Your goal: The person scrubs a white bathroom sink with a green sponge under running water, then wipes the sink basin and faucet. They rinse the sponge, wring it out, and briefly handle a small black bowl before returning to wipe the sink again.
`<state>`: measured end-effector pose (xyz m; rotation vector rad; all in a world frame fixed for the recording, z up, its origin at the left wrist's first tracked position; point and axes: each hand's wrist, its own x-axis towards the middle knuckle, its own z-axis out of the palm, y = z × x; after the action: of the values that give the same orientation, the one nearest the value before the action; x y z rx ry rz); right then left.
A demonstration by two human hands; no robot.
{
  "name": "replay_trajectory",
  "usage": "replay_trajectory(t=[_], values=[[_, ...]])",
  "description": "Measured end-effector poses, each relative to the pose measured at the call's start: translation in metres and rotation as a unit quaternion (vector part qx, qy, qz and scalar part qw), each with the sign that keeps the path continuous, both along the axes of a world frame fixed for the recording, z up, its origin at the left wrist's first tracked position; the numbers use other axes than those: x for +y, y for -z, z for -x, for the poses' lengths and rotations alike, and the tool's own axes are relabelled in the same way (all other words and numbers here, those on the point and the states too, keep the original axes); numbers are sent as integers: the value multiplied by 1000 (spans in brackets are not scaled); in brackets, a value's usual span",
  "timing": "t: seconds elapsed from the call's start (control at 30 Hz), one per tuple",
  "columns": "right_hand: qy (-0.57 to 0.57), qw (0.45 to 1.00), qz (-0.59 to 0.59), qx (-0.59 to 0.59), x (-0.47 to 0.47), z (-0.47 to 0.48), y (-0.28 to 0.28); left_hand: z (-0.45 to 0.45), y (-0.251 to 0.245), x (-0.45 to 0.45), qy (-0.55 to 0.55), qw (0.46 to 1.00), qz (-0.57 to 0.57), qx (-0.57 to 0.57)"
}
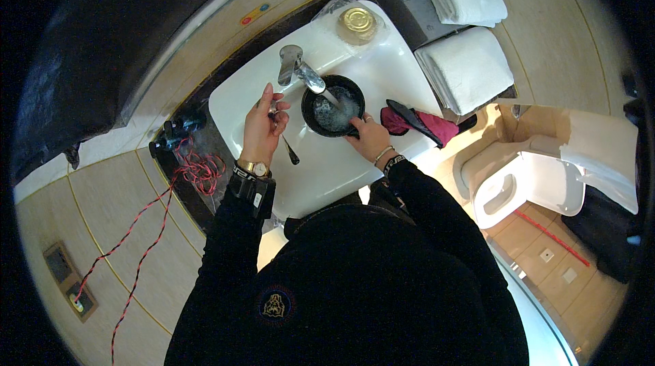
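A round black bowl (310, 119) stands in the white washbasin (332, 176), holding foamy water. Water runs into it from the chrome tap (311, 78). My right hand (372, 137) grips the bowl's near right rim, thumb at the edge. My left hand (265, 123) is raised left of the bowl, its fingers curled around a slim metal utensil that looks like a spoon (291, 153). The utensil's dark handle end points down over the basin; its other end is mostly hidden by my fingers.
A gold-lidded jar (358, 20) stands on the basin's back right corner. Right of the basin lie a burgundy-and-black cloth (422, 123) and folded white towels (465, 72) near a grey box (409, 0). A tangled red-and-black cord (199, 171) lies left; a toilet (504, 194) stands right.
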<state>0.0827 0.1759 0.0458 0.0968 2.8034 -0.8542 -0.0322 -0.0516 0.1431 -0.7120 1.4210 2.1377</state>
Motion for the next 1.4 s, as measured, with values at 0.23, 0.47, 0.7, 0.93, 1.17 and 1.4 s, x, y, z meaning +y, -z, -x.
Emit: replay_trajectory(t=[0.23, 0.47, 0.7, 0.93, 1.17, 1.4], values=[[-5, 1000, 4, 1, 0, -1, -5, 12, -10, 0, 17, 1000, -16, 21], [-7, 1000, 30, 6, 1, -3, -9, 16, -16, 12, 47, 998, 23, 26], [-5, 1000, 24, 5, 2, -7, -13, 15, -17, 10, 41, 999, 10, 19], [-11, 1000, 18, 11, 2, -7, -15, 12, -16, 11, 39, 999, -8, 28], [-17, 1000, -7, -3, 3, -4, -14, 11, -18, 15, 42, 999, 19, 26], [-13, 1000, -3, 3, 4, -7, -10, 7, -5, 6, 55, 997, 38, 30]])
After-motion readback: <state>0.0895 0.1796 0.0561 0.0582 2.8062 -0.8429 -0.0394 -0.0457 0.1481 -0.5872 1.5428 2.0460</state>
